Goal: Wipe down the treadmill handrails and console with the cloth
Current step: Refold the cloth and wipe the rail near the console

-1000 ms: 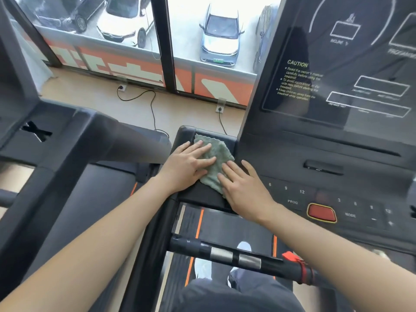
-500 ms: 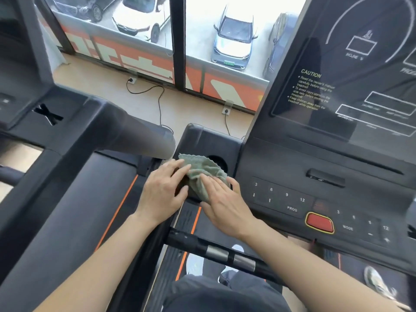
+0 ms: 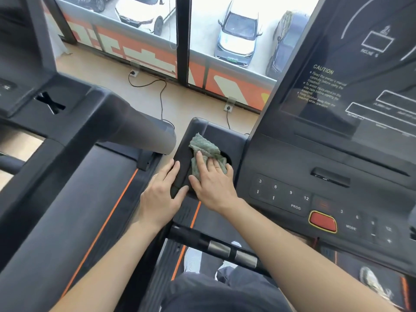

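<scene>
Cloth (image 3: 206, 147) pressed onto side tray (image 3: 225, 136) of treadmill console (image 3: 292, 158) by right hand (image 3: 213, 185)
The green cloth lies bunched on the black tray, partly over the round cup recess (image 3: 227, 159), left of the keypad (image 3: 283, 194). The right hand bears down on it with fingers (image 3: 199, 159) straight and close together. The left hand (image 3: 161, 195) rests on the tray's outer edge, fingers extended, thumb on top, just beside the cloth. The front handrail (image 3: 218, 248) crosses beneath both wrists

Black console side tray (image 3: 219, 131) with a crumpled green cloth (image 3: 203, 146) over its round cup recess (image 3: 227, 158).
</scene>
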Demonstrator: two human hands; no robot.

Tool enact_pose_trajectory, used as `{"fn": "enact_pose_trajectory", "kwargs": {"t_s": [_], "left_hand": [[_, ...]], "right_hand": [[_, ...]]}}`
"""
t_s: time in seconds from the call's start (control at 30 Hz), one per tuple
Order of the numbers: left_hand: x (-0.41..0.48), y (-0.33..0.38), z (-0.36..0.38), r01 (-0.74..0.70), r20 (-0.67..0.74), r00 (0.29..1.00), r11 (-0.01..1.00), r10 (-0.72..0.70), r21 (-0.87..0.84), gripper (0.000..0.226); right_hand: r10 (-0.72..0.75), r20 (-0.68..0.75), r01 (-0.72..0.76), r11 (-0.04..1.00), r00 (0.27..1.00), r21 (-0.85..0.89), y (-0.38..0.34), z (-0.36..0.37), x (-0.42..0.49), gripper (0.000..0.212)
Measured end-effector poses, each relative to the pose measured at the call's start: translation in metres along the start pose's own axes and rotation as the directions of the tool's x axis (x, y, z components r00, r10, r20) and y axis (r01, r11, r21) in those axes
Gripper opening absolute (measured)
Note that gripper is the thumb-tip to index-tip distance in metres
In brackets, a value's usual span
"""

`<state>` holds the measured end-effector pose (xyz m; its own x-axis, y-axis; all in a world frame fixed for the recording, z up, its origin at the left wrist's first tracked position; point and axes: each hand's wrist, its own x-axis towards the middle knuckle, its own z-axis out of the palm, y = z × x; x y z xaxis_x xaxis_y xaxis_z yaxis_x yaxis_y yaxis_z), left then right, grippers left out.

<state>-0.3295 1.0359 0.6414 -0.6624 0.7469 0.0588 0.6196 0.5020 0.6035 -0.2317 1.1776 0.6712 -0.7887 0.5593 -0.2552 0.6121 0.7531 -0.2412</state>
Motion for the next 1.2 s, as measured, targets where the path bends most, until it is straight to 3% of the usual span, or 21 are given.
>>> {"fn": "enact_pose_trajectory", "kwargs": {"t_s": [0.2,0.33,0.5,0.67,0.77,0.9,1.03,1.2], "left_hand": [[-0.001,0.006,-0.001,-0.003,-0.027,1.0,1.0,0.004,0.02,0.071],[-0.002,0.006,-0.001,-0.013,-0.04,0.999,0.999,0.015,0.035,0.071],[-0.003,0.008,0.003,-0.024,-0.045,0.999,0.997,0.027,0.068,0.071],[-0.004,0.011,0.002,-0.024,-0.044,0.999,0.996,0.028,0.089,0.069],[-0.005,0.01,0.002,-0.034,-0.045,0.998,0.996,0.038,0.088,0.069],[-0.004,0.009,0.003,-0.033,-0.044,0.998,0.996,0.037,0.082,0.071],[-0.003,0.009,0.002,-0.039,-0.043,0.998,0.995,0.043,0.089,0.07],[-0.004,0.008,0.001,-0.042,-0.037,0.998,0.995,0.045,0.089,0.07]], "right_hand": [[-0.228,-0.104,0.205,0.959,0.968,-0.194,0.026,0.001,-0.035,0.066],[-0.313,-0.22,0.229,0.913,0.924,-0.337,0.058,-0.006,-0.047,0.055],[-0.195,-0.169,0.124,0.926,0.966,-0.357,0.059,-0.008,-0.044,0.067],[-0.112,-0.092,0.093,0.978,0.989,-0.186,0.039,-0.009,-0.01,0.081],[-0.055,-0.121,0.043,0.994,0.991,-0.097,0.028,-0.003,-0.004,0.067],[-0.09,-0.192,0.09,0.996,0.977,-0.01,0.015,0.006,-0.019,0.05],[-0.112,-0.186,0.098,0.992,0.976,-0.084,0.012,0.014,-0.038,0.063],[-0.149,-0.209,0.107,0.974,0.966,-0.202,0.026,0.013,-0.06,0.061]]}}
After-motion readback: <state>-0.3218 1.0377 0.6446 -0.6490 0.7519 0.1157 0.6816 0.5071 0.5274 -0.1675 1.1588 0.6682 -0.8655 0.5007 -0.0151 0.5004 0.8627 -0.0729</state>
